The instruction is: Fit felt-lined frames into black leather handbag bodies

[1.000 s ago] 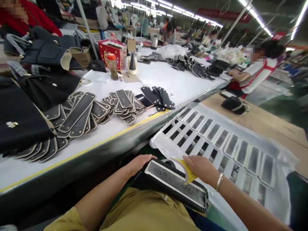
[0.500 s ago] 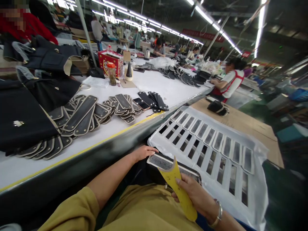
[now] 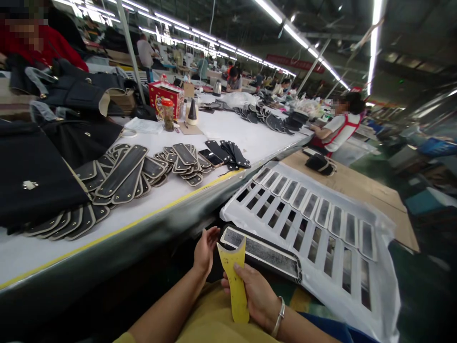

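My right hand [image 3: 255,290] is wrapped round a yellow strip-like tool [image 3: 231,271] with a curved notch at its upper end. Just left of that notch, my left hand [image 3: 207,250] is raised with its fingers extended and nothing in it. A long dark panel [image 3: 266,252] with a pale border and rounded corners lies past both hands, its near left end partly behind the tool. Beyond it stretches a white sheet [image 3: 300,259] with rows of slots. Along its far side sit several dark strips [image 3: 323,213] with pale edges.
On the white table [image 3: 235,131] to the left lie piles of black, pale-edged straps [image 3: 124,174], a phone [image 3: 210,157] and black bags [image 3: 35,176]. A lidded jar [image 3: 167,116] stands behind. Cardboard [image 3: 367,195] extends under the sheet. A co-worker [image 3: 342,126] sits at the far right.
My left hand has come off the panel's left end and turned palm inward. My right hand has moved left with the yellow tool, which now stands more upright. More of the panel shows.
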`<state>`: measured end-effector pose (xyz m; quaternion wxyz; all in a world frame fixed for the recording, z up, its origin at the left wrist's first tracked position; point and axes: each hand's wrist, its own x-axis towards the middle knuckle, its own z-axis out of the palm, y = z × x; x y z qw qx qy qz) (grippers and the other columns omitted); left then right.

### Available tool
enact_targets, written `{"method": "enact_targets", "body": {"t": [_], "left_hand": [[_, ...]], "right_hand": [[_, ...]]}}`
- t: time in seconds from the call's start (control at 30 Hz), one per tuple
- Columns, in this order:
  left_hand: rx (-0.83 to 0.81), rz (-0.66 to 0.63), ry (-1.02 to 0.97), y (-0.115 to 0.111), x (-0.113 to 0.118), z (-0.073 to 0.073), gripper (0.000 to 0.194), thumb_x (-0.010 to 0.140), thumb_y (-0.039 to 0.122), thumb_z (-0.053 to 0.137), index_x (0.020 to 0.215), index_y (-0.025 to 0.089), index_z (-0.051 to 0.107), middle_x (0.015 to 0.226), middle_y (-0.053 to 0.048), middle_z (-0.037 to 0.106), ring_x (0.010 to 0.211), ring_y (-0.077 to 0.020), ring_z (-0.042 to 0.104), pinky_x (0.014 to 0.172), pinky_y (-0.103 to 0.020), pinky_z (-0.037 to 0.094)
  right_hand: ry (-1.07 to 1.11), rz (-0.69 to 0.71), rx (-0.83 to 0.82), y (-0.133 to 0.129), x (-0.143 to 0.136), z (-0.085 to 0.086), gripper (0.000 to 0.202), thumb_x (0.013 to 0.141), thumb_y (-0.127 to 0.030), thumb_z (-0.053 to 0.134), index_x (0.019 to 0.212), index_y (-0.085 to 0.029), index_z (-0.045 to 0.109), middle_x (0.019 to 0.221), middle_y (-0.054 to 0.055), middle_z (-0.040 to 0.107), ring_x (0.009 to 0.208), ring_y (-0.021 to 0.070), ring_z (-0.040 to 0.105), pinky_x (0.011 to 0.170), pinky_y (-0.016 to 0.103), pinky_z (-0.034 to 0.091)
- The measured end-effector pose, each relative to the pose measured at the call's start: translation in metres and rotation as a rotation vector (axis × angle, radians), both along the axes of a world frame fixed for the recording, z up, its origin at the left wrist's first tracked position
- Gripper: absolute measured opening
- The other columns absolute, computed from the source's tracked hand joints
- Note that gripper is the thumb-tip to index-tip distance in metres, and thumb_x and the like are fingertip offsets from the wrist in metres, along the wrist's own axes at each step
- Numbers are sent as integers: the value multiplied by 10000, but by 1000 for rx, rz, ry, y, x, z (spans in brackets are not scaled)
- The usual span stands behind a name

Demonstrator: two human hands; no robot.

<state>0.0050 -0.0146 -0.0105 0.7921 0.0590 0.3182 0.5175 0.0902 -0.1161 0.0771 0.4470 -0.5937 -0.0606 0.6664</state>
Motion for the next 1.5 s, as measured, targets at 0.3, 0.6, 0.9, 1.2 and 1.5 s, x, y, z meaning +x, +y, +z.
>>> {"method": "enact_targets", "body": {"t": [0.3, 0.6, 0.9, 1.2, 1.5], "left_hand": [[-80, 30, -162, 6, 13, 36, 556, 907, 532, 294, 1033, 130, 658, 1199, -124, 592, 1137, -189, 529, 949, -266, 429], [-34, 31, -193, 22, 24, 17, 620, 864, 620, 305, 1046, 144, 659, 1165, -107, 613, 1074, -215, 569, 926, -311, 447], [100, -221, -256, 35, 13, 12, 724, 832, 683, 272, 1149, 126, 610, 1335, -107, 488, 1276, -257, 381, 1049, -345, 324], [183, -482, -263, 54, -1, 2, 807, 813, 711, 260, 1212, 73, 552, 1360, -133, 451, 1262, -294, 389, 1038, -360, 329], [213, -565, -91, 62, 3, 7, 581, 800, 581, 502, 1136, 119, 603, 1288, -141, 513, 1156, -308, 492, 965, -379, 388]], "right_hand": [[28, -80, -8, 2, 2, -5, 328, 688, -355, 667, 880, -101, 585, 750, 93, 663, 644, 168, 623, 597, 257, 483], [75, 12, 4, 19, 0, -16, 356, 656, -460, 691, 757, -123, 636, 686, 60, 643, 593, 139, 559, 570, 245, 435], [26, 292, -53, 38, -8, -36, 392, 705, -479, 641, 737, -94, 571, 517, 23, 560, 363, 66, 443, 324, 162, 262], [138, 150, 76, 60, -34, -57, 541, 593, -575, 707, 775, -84, 570, 629, 89, 654, 410, 104, 548, 389, 205, 451], [257, 43, 37, 59, -35, -51, 629, 536, -623, 727, 823, -86, 568, 648, 84, 665, 421, 108, 572, 388, 187, 468]]}}
